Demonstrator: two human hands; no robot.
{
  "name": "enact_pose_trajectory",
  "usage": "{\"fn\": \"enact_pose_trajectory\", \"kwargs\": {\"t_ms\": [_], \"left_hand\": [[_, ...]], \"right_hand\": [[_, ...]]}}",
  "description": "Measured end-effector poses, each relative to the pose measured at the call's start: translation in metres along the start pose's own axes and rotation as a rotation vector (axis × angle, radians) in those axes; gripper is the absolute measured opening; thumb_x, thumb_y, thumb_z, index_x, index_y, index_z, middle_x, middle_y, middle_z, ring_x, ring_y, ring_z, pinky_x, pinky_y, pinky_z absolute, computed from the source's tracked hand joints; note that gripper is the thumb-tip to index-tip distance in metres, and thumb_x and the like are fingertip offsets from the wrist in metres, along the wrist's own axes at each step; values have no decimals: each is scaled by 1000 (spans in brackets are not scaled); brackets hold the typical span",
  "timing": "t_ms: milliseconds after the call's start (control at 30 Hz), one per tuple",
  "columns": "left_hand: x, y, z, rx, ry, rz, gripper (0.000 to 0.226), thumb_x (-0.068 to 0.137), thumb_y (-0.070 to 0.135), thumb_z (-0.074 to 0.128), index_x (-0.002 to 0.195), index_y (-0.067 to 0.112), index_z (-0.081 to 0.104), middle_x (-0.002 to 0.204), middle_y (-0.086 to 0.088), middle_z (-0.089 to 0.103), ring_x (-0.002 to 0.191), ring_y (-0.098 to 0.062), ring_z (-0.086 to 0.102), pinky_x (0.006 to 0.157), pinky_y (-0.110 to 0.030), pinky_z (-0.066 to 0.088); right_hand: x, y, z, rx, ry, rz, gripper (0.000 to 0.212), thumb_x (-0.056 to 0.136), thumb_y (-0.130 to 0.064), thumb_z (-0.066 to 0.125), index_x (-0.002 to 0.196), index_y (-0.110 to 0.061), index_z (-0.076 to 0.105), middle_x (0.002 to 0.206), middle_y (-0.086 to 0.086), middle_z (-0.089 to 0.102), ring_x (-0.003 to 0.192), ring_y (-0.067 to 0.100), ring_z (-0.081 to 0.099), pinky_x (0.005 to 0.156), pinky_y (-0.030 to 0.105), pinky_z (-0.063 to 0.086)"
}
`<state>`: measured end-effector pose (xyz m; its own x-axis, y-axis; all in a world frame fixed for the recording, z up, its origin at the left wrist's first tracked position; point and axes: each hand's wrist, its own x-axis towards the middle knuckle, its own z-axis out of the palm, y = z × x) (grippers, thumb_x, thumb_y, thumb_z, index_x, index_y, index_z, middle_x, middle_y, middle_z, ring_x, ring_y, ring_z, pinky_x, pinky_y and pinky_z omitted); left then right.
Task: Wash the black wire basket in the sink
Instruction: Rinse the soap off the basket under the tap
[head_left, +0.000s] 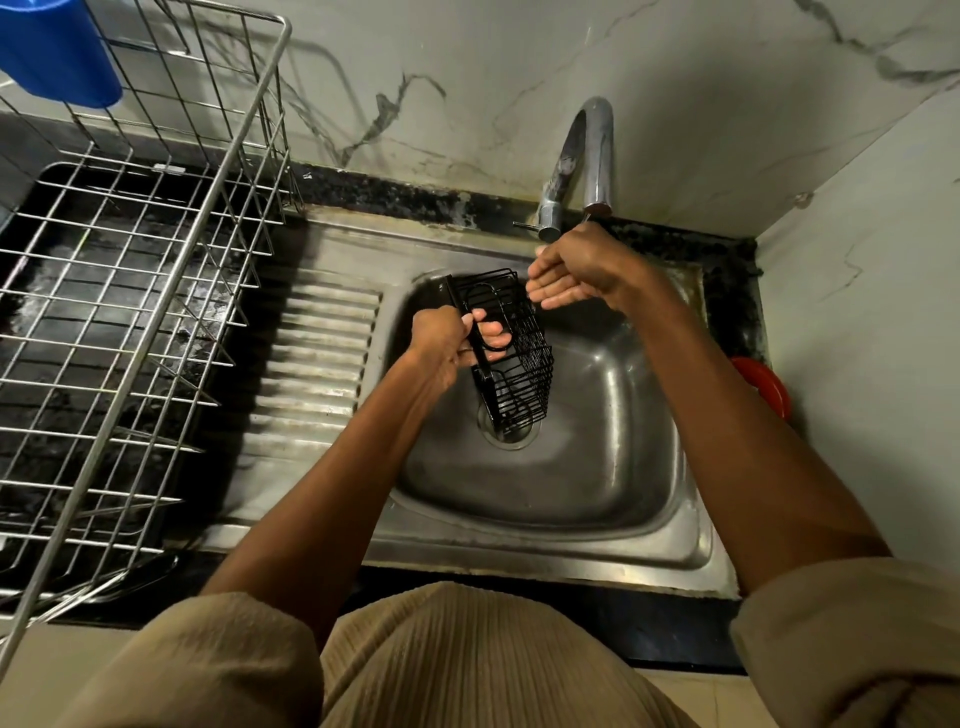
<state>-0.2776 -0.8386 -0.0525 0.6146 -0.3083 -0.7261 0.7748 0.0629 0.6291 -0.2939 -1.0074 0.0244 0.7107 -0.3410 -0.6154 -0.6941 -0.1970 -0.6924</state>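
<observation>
Beige sleeves (223, 660) sit closest, bare forearms reaching over the sink (597, 499). The black wire basket (511, 353) is a narrow, open grid of thin bars with a looped wire on its near face, held tilted above the drain (511, 434). The left hand (447, 343) grips its left edge, fingers (488, 332) curled through the wires. The right hand (576, 267) hovers just beside the basket's upper right corner, fingers straight and close together, under the tap (582, 166).

walls: veined marble (571, 62) | counter: black granite (395, 195) | light: dim
</observation>
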Motion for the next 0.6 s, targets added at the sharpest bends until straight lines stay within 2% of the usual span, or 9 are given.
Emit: {"fn": "enact_pose_trajectory", "kwargs": {"t_ms": [167, 333, 400, 500, 600], "left_hand": [[0, -3, 0, 40, 6, -1, 33, 100, -3, 23, 95, 3, 56, 77, -15, 68, 54, -23, 72, 48, -34, 60], [-5, -5, 2, 75, -100, -48, 36, 103, -1, 25, 87, 6, 57, 87, -15, 71, 66, -25, 71, 55, -35, 62], [-8, -9, 6, 87, -145, -56, 36, 105, 2, 26, 91, 6, 59, 92, -15, 72, 72, -26, 72, 62, -38, 63], [-8, -15, 12, 75, -184, -64, 35, 104, 4, 27, 97, 5, 61, 98, -18, 72, 80, -29, 73, 70, -43, 63], [-9, -15, 17, 65, -211, -69, 35, 104, 8, 28, 103, 3, 62, 103, -20, 70, 87, -29, 72, 72, -42, 62]], "right_hand": [[-7, -4, -6, -28, -56, 43, 31, 102, -11, 43, 108, 11, 64, 98, 27, 72, 88, 34, 74, 77, 40, 62], [-3, -3, -7, 18, 17, 5, 26, 99, -8, 48, 109, 9, 65, 103, 27, 71, 92, 32, 74, 81, 39, 62], [-4, -4, -8, 54, 5, -21, 25, 99, -4, 47, 110, 9, 65, 103, 27, 72, 93, 32, 74, 80, 37, 62], [-7, -4, -11, 34, -99, -28, 25, 98, -2, 47, 111, 9, 66, 97, 24, 74, 92, 31, 75, 83, 40, 61], [-9, -4, -13, -1, -64, -46, 22, 97, 0, 51, 112, 6, 66, 101, 25, 72, 92, 27, 74, 79, 34, 62]]}}
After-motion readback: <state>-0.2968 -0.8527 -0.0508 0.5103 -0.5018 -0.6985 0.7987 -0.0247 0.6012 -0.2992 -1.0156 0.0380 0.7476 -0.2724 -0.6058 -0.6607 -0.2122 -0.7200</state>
